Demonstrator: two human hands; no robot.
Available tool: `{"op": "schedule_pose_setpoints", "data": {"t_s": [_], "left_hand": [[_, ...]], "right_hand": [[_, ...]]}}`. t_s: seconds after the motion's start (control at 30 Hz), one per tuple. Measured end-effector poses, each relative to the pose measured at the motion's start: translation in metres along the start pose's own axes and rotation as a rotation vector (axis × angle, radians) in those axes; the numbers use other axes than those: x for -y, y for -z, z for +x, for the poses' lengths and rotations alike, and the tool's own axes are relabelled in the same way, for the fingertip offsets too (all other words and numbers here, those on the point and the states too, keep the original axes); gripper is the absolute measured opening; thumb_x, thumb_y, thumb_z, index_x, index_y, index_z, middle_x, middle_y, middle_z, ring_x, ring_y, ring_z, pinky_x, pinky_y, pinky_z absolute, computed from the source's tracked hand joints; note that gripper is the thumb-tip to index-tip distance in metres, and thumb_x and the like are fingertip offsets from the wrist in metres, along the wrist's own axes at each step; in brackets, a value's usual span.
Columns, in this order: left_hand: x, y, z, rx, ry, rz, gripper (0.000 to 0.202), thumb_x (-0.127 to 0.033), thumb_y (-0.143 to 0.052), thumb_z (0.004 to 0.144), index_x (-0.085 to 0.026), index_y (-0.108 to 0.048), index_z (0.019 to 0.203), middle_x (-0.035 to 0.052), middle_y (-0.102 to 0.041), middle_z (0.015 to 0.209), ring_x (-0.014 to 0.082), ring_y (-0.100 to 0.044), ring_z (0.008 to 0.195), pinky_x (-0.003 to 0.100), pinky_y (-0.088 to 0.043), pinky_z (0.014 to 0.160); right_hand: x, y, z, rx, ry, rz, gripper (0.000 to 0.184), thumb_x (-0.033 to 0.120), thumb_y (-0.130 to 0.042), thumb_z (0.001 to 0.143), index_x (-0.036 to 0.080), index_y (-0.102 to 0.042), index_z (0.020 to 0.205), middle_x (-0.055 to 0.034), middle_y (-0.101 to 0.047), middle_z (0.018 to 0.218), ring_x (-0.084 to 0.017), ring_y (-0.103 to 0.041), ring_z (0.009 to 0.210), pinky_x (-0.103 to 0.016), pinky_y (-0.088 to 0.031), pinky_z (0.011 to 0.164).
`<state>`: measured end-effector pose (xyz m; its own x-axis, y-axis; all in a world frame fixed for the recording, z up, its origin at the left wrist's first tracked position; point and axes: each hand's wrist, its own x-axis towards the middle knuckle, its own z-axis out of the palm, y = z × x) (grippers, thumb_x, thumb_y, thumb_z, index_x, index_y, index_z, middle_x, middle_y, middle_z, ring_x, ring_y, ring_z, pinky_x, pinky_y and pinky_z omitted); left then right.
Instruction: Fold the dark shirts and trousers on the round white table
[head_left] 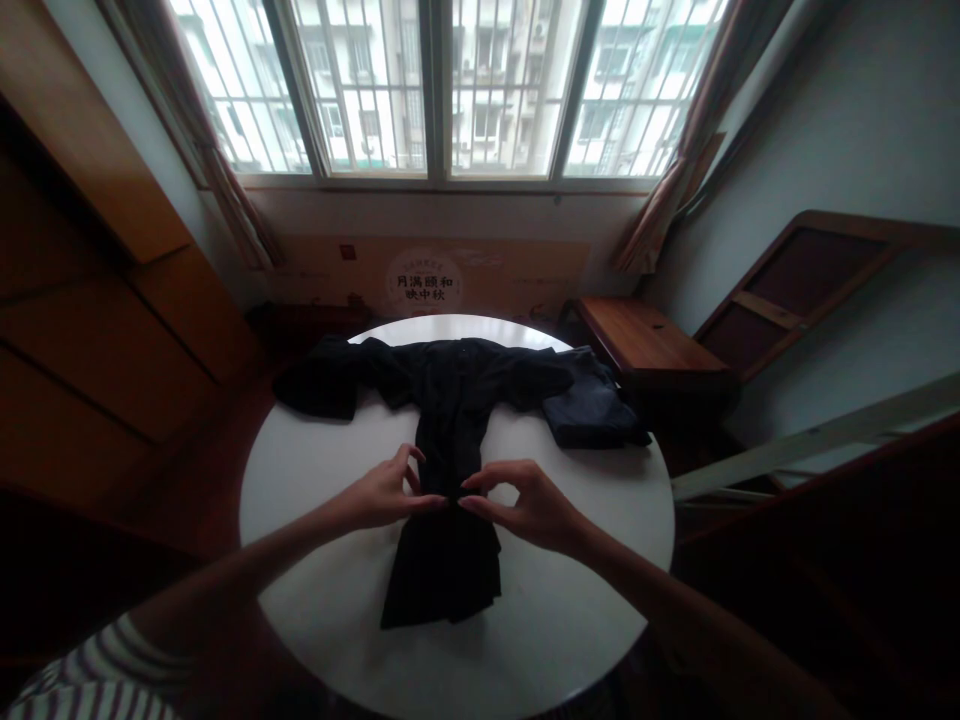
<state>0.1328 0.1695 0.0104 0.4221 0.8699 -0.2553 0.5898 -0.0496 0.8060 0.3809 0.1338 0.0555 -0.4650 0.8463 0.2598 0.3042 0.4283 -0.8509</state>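
A black long-sleeved garment, apparently a dress (452,410), lies spread on a round white table (322,590). Its sleeves stretch out to both sides, and it narrows at the waist above a flared lower part. My left hand (386,490) is at the left of the waist, thumb stretched to the middle and fingers curled, pinching the dark cloth. From the right, my right hand (529,505) pinches the same narrow spot between thumb and forefinger. The two thumb tips nearly meet. Any tie or fastening between them is too dark to make out.
A dark folded cloth (322,385) lies at the table's left rear, under one sleeve end. Folded dark blue clothing (592,405) sits at the right rear edge. Beyond the table are a wooden stool or bench (652,335), a leaning wooden frame (787,290) and barred windows.
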Motion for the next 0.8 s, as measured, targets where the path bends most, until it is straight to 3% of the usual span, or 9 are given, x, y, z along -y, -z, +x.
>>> {"op": "schedule_pose_setpoints", "data": {"t_s": [0.1, 0.17, 0.27, 0.37, 0.43, 0.53, 0.6, 0.67, 0.8], "left_hand": [[0.004, -0.007, -0.003, -0.018, -0.033, 0.035, 0.069, -0.037, -0.072, 0.074, -0.017, -0.037, 0.131, -0.0036, -0.062, 0.070, 0.0160, -0.058, 0.060, 0.025, -0.041, 0.056], [0.006, -0.004, -0.006, 0.024, -0.020, -0.077, 0.063, -0.034, -0.066, 0.077, -0.018, -0.036, 0.130, -0.0048, -0.060, 0.070, 0.0145, -0.056, 0.059, 0.024, -0.039, 0.054], [0.011, 0.018, -0.020, 0.031, 0.013, -0.290, 0.056, -0.038, -0.066, 0.079, -0.022, -0.038, 0.125, 0.0005, -0.065, 0.086, 0.0143, -0.060, 0.068, 0.023, -0.042, 0.058], [0.027, 0.053, -0.043, 0.030, 0.088, -0.347, 0.055, -0.043, -0.069, 0.079, -0.024, -0.041, 0.123, 0.0035, -0.067, 0.099, 0.0181, -0.065, 0.080, 0.026, -0.047, 0.066], [0.044, 0.075, -0.056, 0.081, 0.166, -0.239, 0.054, -0.047, -0.068, 0.079, -0.024, -0.045, 0.122, 0.0036, -0.068, 0.099, 0.0205, -0.066, 0.083, 0.029, -0.049, 0.069], [0.063, 0.096, -0.061, 0.086, 0.247, 0.165, 0.050, -0.050, -0.066, 0.078, -0.021, -0.057, 0.117, 0.0043, -0.067, 0.091, 0.0241, -0.065, 0.081, 0.034, -0.050, 0.072], [0.061, 0.102, -0.048, -0.079, 0.182, 0.455, 0.046, -0.050, -0.065, 0.078, -0.019, -0.064, 0.113, 0.0075, -0.067, 0.094, 0.0274, -0.064, 0.088, 0.040, -0.050, 0.080], [0.043, 0.103, -0.017, -0.278, 0.011, 0.617, 0.042, -0.048, -0.061, 0.083, -0.018, -0.067, 0.112, 0.0104, -0.066, 0.105, 0.0281, -0.063, 0.098, 0.041, -0.049, 0.089], [-0.016, 0.101, 0.073, -0.442, -0.359, 0.650, 0.029, -0.035, -0.052, 0.096, -0.013, -0.071, 0.100, 0.0096, -0.068, 0.101, 0.0221, -0.065, 0.095, 0.035, -0.051, 0.090]], "right_hand": [[-0.006, 0.013, -0.003, -0.151, -0.077, 0.054, 0.026, 0.043, -0.079, 0.076, 0.018, -0.072, 0.078, -0.0031, -0.069, 0.071, -0.015, -0.061, 0.063, -0.027, -0.048, 0.060], [-0.010, 0.028, -0.010, -0.208, -0.145, 0.142, 0.028, 0.043, -0.079, 0.076, 0.019, -0.070, 0.087, 0.0012, -0.063, 0.065, -0.012, -0.056, 0.057, -0.025, -0.044, 0.055], [-0.017, 0.059, -0.036, -0.182, -0.290, 0.298, 0.039, 0.046, -0.077, 0.079, 0.021, -0.062, 0.106, 0.0040, -0.059, 0.066, -0.010, -0.051, 0.054, -0.021, -0.037, 0.048], [-0.030, 0.093, -0.074, -0.124, -0.432, 0.383, 0.041, 0.049, -0.075, 0.080, 0.022, -0.057, 0.105, -0.0005, -0.066, 0.080, -0.012, -0.057, 0.060, -0.022, -0.040, 0.051], [-0.042, 0.110, -0.098, -0.024, -0.533, 0.360, 0.043, 0.053, -0.074, 0.079, 0.022, -0.056, 0.104, -0.0005, -0.065, 0.078, -0.012, -0.056, 0.059, -0.022, -0.040, 0.051], [-0.061, 0.125, -0.117, 0.105, -0.613, 0.141, 0.046, 0.059, -0.069, 0.081, 0.021, -0.059, 0.105, 0.0041, -0.056, 0.061, -0.011, -0.048, 0.051, -0.021, -0.033, 0.046], [-0.071, 0.130, -0.110, 0.049, -0.559, -0.104, 0.046, 0.059, -0.070, 0.079, 0.020, -0.062, 0.102, 0.0054, -0.051, 0.055, -0.011, -0.045, 0.050, -0.022, -0.033, 0.047], [-0.076, 0.132, -0.086, -0.048, -0.452, -0.304, 0.044, 0.058, -0.069, 0.079, 0.019, -0.065, 0.096, 0.0037, -0.052, 0.056, -0.012, -0.046, 0.053, -0.024, -0.037, 0.050], [-0.080, 0.132, 0.006, -0.039, -0.246, -0.375, 0.042, 0.057, -0.058, 0.087, 0.016, -0.069, 0.092, -0.0026, -0.063, 0.069, -0.016, -0.056, 0.062, -0.027, -0.044, 0.056]]}}
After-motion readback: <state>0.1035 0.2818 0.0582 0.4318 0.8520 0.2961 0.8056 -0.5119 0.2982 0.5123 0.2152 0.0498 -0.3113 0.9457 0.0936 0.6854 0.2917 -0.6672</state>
